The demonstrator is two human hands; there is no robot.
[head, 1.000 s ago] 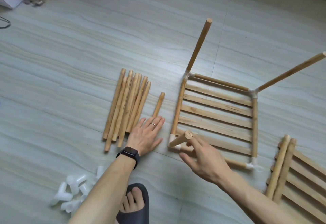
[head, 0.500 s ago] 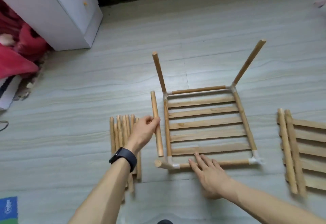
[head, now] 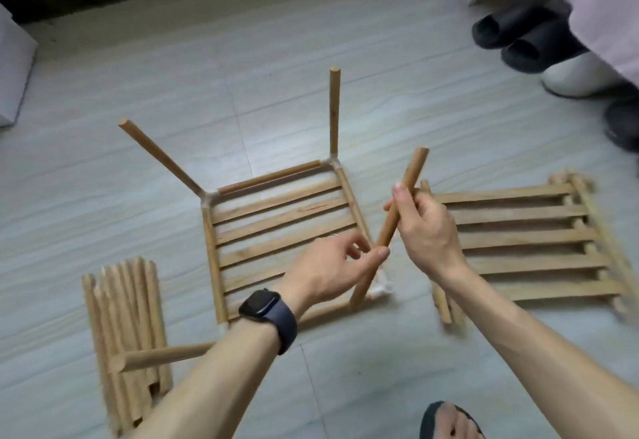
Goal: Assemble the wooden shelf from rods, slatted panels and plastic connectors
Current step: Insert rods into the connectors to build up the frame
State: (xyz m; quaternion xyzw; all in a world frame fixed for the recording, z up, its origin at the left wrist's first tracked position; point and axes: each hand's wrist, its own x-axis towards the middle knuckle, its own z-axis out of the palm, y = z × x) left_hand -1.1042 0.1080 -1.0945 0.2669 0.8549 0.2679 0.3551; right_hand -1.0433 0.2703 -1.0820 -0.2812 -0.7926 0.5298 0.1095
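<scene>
A slatted panel (head: 283,227) framed by rods lies on the floor. Rods stand up from its two far corners, one leaning left (head: 159,158), one upright (head: 334,110). A third rod (head: 166,357) sticks out of the near left corner toward me. Both hands hold a fourth rod (head: 406,183), tilted, with its lower end just left of the white plastic connector (head: 380,290) at the near right corner. My left hand (head: 328,272), with a watch on the wrist, pinches the rod low down. My right hand (head: 425,231) grips its middle.
A bundle of several loose rods (head: 128,335) lies at the lower left. Spare slatted panels (head: 525,241) are stacked to the right. Dark and white slippers (head: 518,34) sit at the top right by pink fabric. My slippered foot (head: 449,421) is at the bottom edge.
My left hand carried the loose rod from the frame's left side over to its near right corner. My right hand left the front rail and took hold of the rod. The view swung right.
</scene>
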